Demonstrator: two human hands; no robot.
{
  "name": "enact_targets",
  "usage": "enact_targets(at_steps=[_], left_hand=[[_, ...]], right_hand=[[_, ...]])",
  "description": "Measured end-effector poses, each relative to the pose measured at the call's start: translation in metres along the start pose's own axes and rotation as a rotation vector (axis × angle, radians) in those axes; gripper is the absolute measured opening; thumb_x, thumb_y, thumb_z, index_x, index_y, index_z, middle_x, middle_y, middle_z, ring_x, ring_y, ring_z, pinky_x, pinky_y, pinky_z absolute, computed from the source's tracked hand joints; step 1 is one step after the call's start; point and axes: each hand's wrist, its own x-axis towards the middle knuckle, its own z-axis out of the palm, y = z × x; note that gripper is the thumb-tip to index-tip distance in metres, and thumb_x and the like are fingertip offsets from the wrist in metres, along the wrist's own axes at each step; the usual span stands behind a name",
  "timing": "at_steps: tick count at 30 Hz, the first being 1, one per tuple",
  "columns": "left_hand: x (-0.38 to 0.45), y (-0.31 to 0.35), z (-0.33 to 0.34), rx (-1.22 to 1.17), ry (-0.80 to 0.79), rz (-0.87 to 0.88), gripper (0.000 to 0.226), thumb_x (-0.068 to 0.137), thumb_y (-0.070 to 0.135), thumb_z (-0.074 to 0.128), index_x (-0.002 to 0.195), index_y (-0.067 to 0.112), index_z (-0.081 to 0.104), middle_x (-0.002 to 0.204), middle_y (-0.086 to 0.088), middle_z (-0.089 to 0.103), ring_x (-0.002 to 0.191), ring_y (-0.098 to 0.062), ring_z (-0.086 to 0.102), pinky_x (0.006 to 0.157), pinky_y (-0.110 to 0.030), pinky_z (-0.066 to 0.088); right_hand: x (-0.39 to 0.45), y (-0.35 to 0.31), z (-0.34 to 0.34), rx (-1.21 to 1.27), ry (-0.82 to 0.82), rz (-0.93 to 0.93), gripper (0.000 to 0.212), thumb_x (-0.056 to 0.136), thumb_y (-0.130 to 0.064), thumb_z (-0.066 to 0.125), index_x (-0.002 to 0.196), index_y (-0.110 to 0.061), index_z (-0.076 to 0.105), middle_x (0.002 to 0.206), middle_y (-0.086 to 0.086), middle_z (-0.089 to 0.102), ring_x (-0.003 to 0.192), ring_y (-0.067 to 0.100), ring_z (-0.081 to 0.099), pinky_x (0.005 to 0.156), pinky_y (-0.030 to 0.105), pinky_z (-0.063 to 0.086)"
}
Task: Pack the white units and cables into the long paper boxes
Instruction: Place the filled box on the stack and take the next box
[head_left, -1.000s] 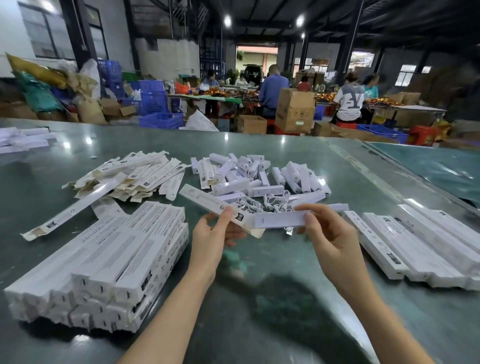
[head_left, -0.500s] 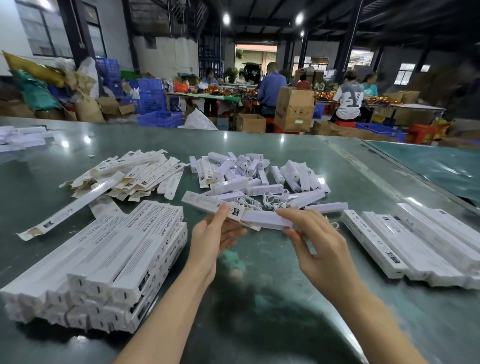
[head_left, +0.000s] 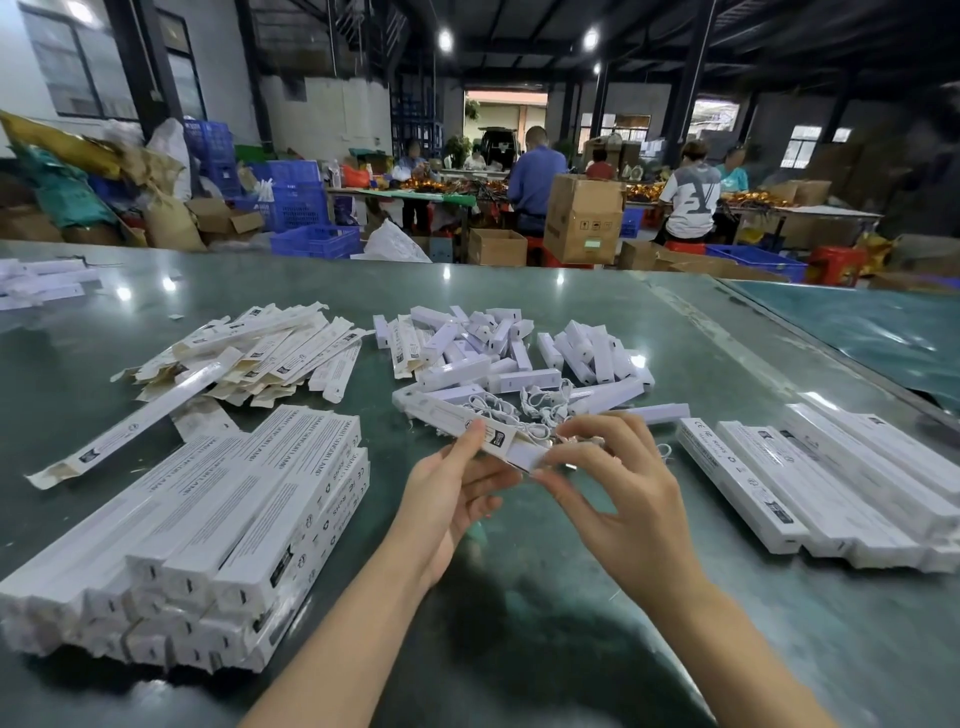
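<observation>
My left hand (head_left: 451, 498) grips a long white paper box (head_left: 448, 419) near its open near end, thumb on top. My right hand (head_left: 615, 489) pinches the last visible part of a white unit (head_left: 525, 454) that sticks out of that open end. Behind the hands lie a heap of short white units (head_left: 498, 351) and several coiled white cables (head_left: 540, 405). One long white unit (head_left: 655, 413) lies on the table just past my right hand.
Flat unfolded boxes (head_left: 270, 353) are piled at back left. Filled boxes are stacked at near left (head_left: 208, 525) and lined up at right (head_left: 821, 483). The green table (head_left: 519, 623) carries all of it. People work at tables far behind.
The white unit has slid leftward into the box, with only a short end left outside. My right hand has moved left and closer to my left hand.
</observation>
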Motion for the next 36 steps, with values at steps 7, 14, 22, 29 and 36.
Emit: enact_targets(at_steps=[7,14,22,29,36], left_hand=[[-0.001,-0.003,0.001,0.063,-0.057,0.016,0.04,0.087,0.041,0.061,0.107,0.007,0.069,0.085,-0.007,0.076,0.067,-0.012,0.07,0.048,-0.017,0.047],[-0.002,-0.008,0.004,0.124,-0.116,0.037,0.045,0.079,0.046,0.063,0.106,0.011,0.067,0.074,0.0,0.07,0.058,-0.006,0.061,0.055,-0.018,0.049],[-0.001,-0.004,0.002,0.105,-0.097,0.04,0.043,0.085,0.043,0.06,0.11,0.008,0.067,0.086,-0.005,0.075,0.066,-0.01,0.066,0.054,-0.02,0.049],[0.0,0.002,0.0,-0.043,0.016,0.051,0.039,0.094,0.03,0.055,0.121,0.001,0.06,0.084,-0.008,0.076,0.062,-0.012,0.069,0.044,-0.017,0.046],[0.001,0.001,0.0,-0.069,0.043,0.045,0.041,0.096,0.03,0.055,0.125,0.001,0.059,0.083,-0.006,0.075,0.061,-0.011,0.068,0.044,-0.017,0.046]], right_hand=[[0.0,-0.005,0.0,-0.124,-0.191,0.032,0.028,0.096,-0.032,0.05,0.095,-0.017,0.074,0.115,0.007,0.06,0.105,0.027,0.052,0.087,0.037,0.046],[0.001,-0.014,-0.001,-0.323,-0.49,0.179,0.052,0.094,-0.055,0.032,0.12,-0.028,0.067,0.148,0.011,0.04,0.127,0.038,0.042,0.103,0.05,0.038],[0.001,-0.019,0.001,-0.07,-0.216,0.152,0.033,0.095,-0.037,0.048,0.096,-0.014,0.072,0.123,0.006,0.058,0.112,0.023,0.054,0.093,0.034,0.045],[-0.003,0.027,-0.007,-0.055,0.076,0.684,0.011,0.092,-0.018,0.056,0.098,-0.014,0.064,0.098,0.002,0.061,0.098,0.025,0.053,0.082,0.03,0.039],[-0.016,0.052,0.001,-0.452,-0.54,0.858,0.041,0.098,-0.028,0.041,0.138,-0.034,0.042,0.153,-0.001,0.027,0.137,0.023,0.021,0.106,0.046,0.02]])
